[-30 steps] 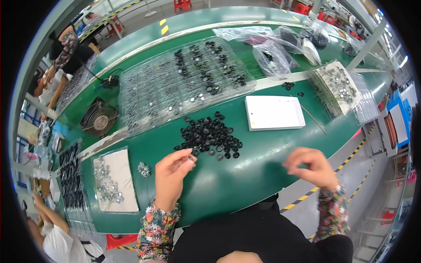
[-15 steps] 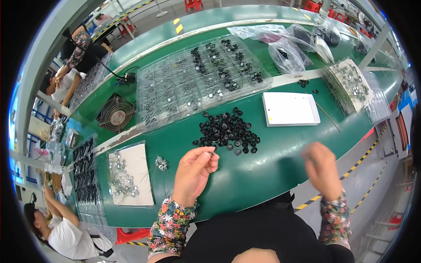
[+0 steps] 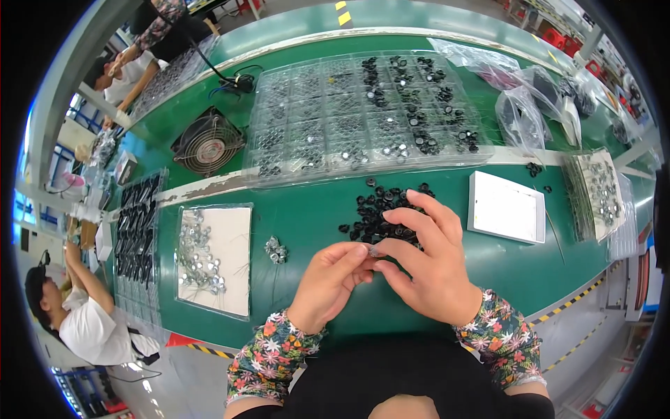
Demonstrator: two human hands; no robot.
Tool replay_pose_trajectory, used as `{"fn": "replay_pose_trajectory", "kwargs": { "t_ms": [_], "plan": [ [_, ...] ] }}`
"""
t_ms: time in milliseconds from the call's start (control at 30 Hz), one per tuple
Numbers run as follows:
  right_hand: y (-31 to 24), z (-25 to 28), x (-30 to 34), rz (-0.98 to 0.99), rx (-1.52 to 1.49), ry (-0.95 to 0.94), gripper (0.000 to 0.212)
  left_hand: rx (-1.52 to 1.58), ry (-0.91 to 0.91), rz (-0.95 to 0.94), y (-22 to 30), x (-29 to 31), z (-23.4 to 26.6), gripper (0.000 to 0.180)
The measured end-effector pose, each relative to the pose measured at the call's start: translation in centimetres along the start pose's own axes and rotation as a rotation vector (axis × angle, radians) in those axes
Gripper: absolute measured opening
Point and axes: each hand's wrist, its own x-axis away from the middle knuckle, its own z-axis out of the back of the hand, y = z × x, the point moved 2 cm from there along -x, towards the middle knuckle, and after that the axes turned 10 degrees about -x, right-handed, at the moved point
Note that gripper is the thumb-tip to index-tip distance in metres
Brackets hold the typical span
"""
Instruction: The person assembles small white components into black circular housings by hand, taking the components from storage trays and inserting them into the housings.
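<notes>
Over the near part of the green table, my left hand (image 3: 324, 283) is closed in a pinch on a small silvery part (image 3: 373, 251), its details too small to make out. My right hand (image 3: 440, 269) meets it there, thumb and forefinger closing on the same part, the other fingers spread above a pile of black round caps (image 3: 377, 208). The hand hides some of that pile. To the left lies a small cluster of silver parts with thin wires (image 3: 276, 250). Beyond it, a pale board (image 3: 234, 269) carries many more silver pieces.
A clear compartment tray (image 3: 300, 129) with black and silver parts spans the back. Right of the pile is a shallow white box (image 3: 506, 206), then a board of wired parts (image 3: 601, 192). A fan (image 3: 209, 145) and plastic bags (image 3: 520, 115) lie farther off. A person sits at left.
My right hand has come in from the right to join the left at the small part. The view has shifted, so the table things sit differently in it.
</notes>
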Motion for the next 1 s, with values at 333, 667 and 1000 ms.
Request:
{"fn": "replay_pose_trajectory", "kwargs": {
  "t_ms": [333, 667, 1000],
  "plan": [
    [1.5, 0.0, 0.0, 0.007, -0.053, -0.035, 0.020, -0.066, -0.023, 0.053, 0.8, 0.0, -0.4, 0.024],
    [1.6, 0.3, 0.3, 0.048, -0.094, -0.141, 0.022, -0.324, -0.040, 0.095, 1.5, 0.1, -0.5, 0.021],
    [1.8, -0.1, 0.8, -0.003, -0.124, -0.028, 0.020, -0.473, -0.030, -0.095, 1.8, 0.3, -1.0, 0.016]
  ]
}}
